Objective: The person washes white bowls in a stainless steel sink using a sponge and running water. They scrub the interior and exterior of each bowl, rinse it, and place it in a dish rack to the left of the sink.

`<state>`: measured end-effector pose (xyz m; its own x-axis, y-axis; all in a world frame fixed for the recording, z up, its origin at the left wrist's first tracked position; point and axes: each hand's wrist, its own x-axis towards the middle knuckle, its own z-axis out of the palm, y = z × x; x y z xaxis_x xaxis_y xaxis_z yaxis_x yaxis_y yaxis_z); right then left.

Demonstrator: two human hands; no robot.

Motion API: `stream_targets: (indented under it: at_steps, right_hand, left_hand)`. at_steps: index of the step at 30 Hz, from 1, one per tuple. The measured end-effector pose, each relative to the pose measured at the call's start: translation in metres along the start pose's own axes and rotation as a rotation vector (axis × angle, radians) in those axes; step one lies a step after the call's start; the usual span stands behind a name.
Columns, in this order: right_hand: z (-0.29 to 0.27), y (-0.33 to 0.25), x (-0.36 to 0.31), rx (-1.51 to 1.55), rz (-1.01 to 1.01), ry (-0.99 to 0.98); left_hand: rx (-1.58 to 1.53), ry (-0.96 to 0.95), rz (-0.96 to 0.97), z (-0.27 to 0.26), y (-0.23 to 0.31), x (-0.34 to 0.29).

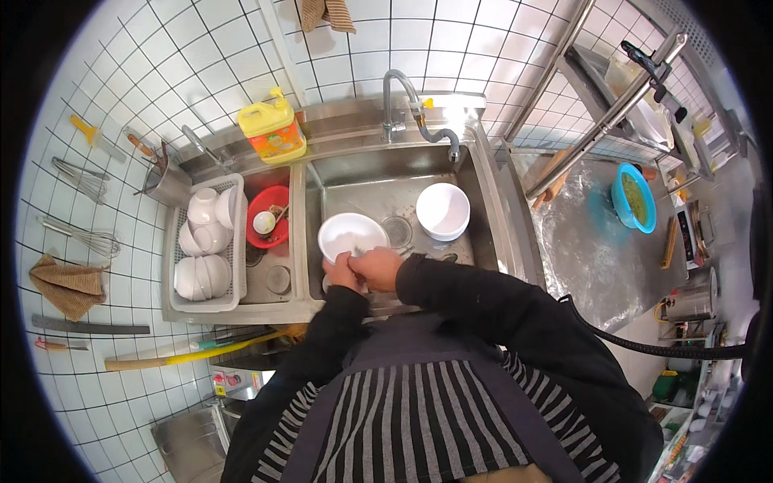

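A white bowl (351, 229) is tilted over the left part of the right-hand sink basin, its inside facing up. My left hand (343, 274) is closed on the bowl's near rim. Right beside it, my right hand (380, 268) is closed at the same rim, its fingers curled inward and close to the left thumb. Whether a small cloth or pad is between the fingers is hidden. A second white bowl (443, 209) stands on the basin floor to the right, apart from my hands.
Stacked white bowls fill a grey drying rack (241, 274) at the left. Beside it, a red basin (274, 198) holds scraps and a small white item. A yellow jug (272, 133) stands behind, near the grey faucet (387, 113). A blue basin (624, 197) sits on the right counter.
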<state>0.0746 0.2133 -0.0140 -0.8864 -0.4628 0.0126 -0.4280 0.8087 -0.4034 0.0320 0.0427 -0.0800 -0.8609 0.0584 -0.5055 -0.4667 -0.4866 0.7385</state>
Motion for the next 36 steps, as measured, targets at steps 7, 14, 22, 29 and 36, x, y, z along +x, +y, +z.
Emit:
stream_targets:
  at_steps: [7,14,22,29,36]
  right_hand:
    - [-0.001,0.0,-0.007,-0.434,-0.248,-0.212]
    - [0.015,0.005,-0.005,0.157,-0.193,-0.355]
    - [-0.003,-0.012,-0.011,-0.14,-0.405,-0.052]
    - [-0.02,-0.014,-0.015,-0.301,-0.169,-0.378]
    - [-0.005,-0.004,-0.019,0.119,-0.166,-0.361]
  left_hand:
    - [0.17,-0.137,-0.347,-0.019,0.001,0.008]
    - [0.026,-0.022,-0.157,-0.029,-0.003,0.022]
    - [0.387,-0.331,-0.176,-0.052,0.007,0.043]
    - [0.185,-0.116,-0.43,-0.04,0.005,0.019]
    - [0.096,-0.139,-0.103,-0.04,-0.009,0.037]
